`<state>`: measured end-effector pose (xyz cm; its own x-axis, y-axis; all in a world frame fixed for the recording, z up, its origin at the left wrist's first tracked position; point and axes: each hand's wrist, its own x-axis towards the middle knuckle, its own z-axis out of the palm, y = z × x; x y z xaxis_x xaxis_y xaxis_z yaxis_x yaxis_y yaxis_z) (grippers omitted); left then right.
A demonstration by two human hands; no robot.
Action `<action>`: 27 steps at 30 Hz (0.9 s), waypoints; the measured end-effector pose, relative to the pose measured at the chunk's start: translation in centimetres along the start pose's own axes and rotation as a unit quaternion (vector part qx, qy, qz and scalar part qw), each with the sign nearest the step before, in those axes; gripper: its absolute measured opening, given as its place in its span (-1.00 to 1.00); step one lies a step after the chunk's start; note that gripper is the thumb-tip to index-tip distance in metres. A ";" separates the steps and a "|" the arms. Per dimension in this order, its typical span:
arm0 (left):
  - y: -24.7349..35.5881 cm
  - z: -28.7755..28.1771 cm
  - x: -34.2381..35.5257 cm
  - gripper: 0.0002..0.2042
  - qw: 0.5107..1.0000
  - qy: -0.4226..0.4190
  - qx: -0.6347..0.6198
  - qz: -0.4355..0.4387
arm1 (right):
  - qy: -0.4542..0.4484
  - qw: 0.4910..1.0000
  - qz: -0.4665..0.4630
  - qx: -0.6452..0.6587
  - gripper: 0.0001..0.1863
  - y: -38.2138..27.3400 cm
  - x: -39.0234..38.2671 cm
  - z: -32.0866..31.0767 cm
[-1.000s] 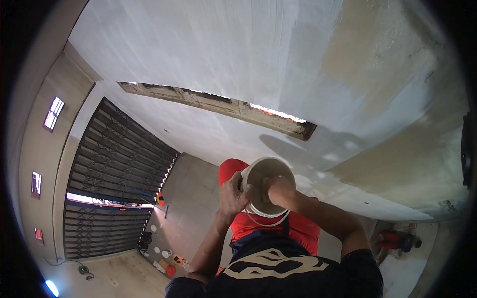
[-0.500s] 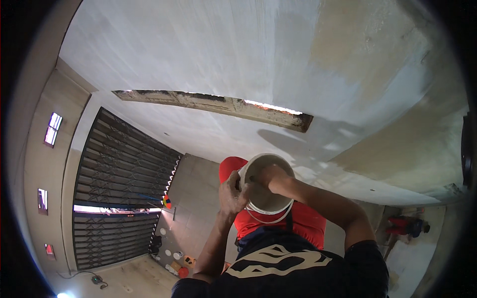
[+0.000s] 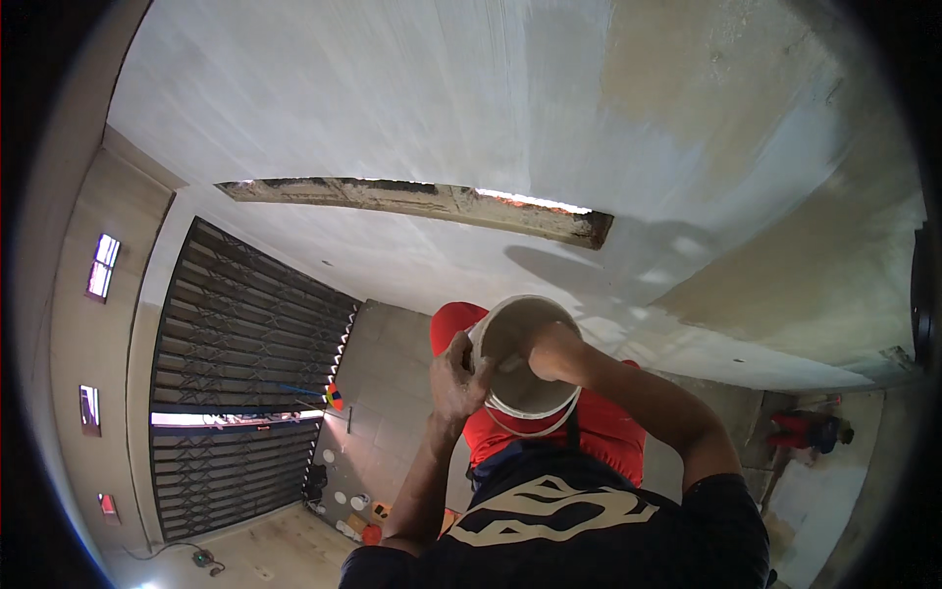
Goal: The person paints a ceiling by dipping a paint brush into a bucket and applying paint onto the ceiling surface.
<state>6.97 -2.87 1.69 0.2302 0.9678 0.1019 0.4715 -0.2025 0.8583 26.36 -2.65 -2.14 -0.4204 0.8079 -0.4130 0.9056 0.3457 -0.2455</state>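
Observation:
A white bucket point(image 3: 531, 404) with a wire handle is held tilted in front of my body, its open mouth toward me. The inside looks coated with a pale grey material. My left hand point(image 3: 457, 381), dusted with grey, grips the bucket's left rim, thumb toward the mouth. My right hand point(image 3: 555, 351) reaches into the bucket from the right. It looks curled, its fingertips low against the inner wall. Whatever it holds, if anything, is hidden within the bucket.
Ahead stands a wall point(image 3: 412, 88) with patchy pale coating and a long narrow slot point(image 3: 412, 199). A folding metal gate point(image 3: 255, 334) is on the left. Containers point(image 3: 359, 503) lie on the floor point(image 3: 388, 373) at lower left. Another person point(image 3: 810, 432) is at far right.
My right hand has shifted slightly right inside the bucket, and its fingertips show a little more. My left hand keeps its grip on the rim. The view has shifted slightly.

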 end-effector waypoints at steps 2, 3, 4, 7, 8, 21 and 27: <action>0.1 -0.1 -0.1 -0.70 1.000 -0.001 0.001 0.000 | 0.027 1.000 -0.010 0.009 -0.71 -0.1 -0.7 -1.5; 0.0 -0.1 -0.2 -0.70 1.000 -0.001 0.003 0.000 | 0.018 0.999 0.004 0.039 -0.71 -0.8 -1.1 -2.8; -0.1 -0.1 -0.4 -0.70 1.000 -0.001 0.004 -0.002 | 0.009 0.997 0.019 0.068 -0.71 -1.2 -1.2 -3.4; 0.3 0.2 -0.1 -0.68 1.000 -0.001 0.000 0.009 | 0.138 0.985 -0.052 0.085 -0.74 -0.7 -0.8 1.7; 0.5 0.2 -0.2 -0.69 1.000 -0.007 -0.012 0.022 | 0.137 0.986 -0.050 0.084 -0.74 -1.0 -1.0 2.9; -1.2 -0.1 1.0 -0.65 1.000 0.001 0.027 -0.015 | 0.065 0.995 -0.021 0.070 -0.69 2.2 -7.4 -6.9; -2.2 -0.3 2.1 -0.62 1.000 0.011 0.019 -0.022 | -0.037 0.880 0.026 0.474 -0.51 7.8 -11.3 -7.3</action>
<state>6.18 -0.38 0.15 0.1897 0.9789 0.0757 0.5124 -0.1645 0.8428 38.62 -5.63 7.04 -0.4131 0.7661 -0.4924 0.4859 -0.2719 -0.8306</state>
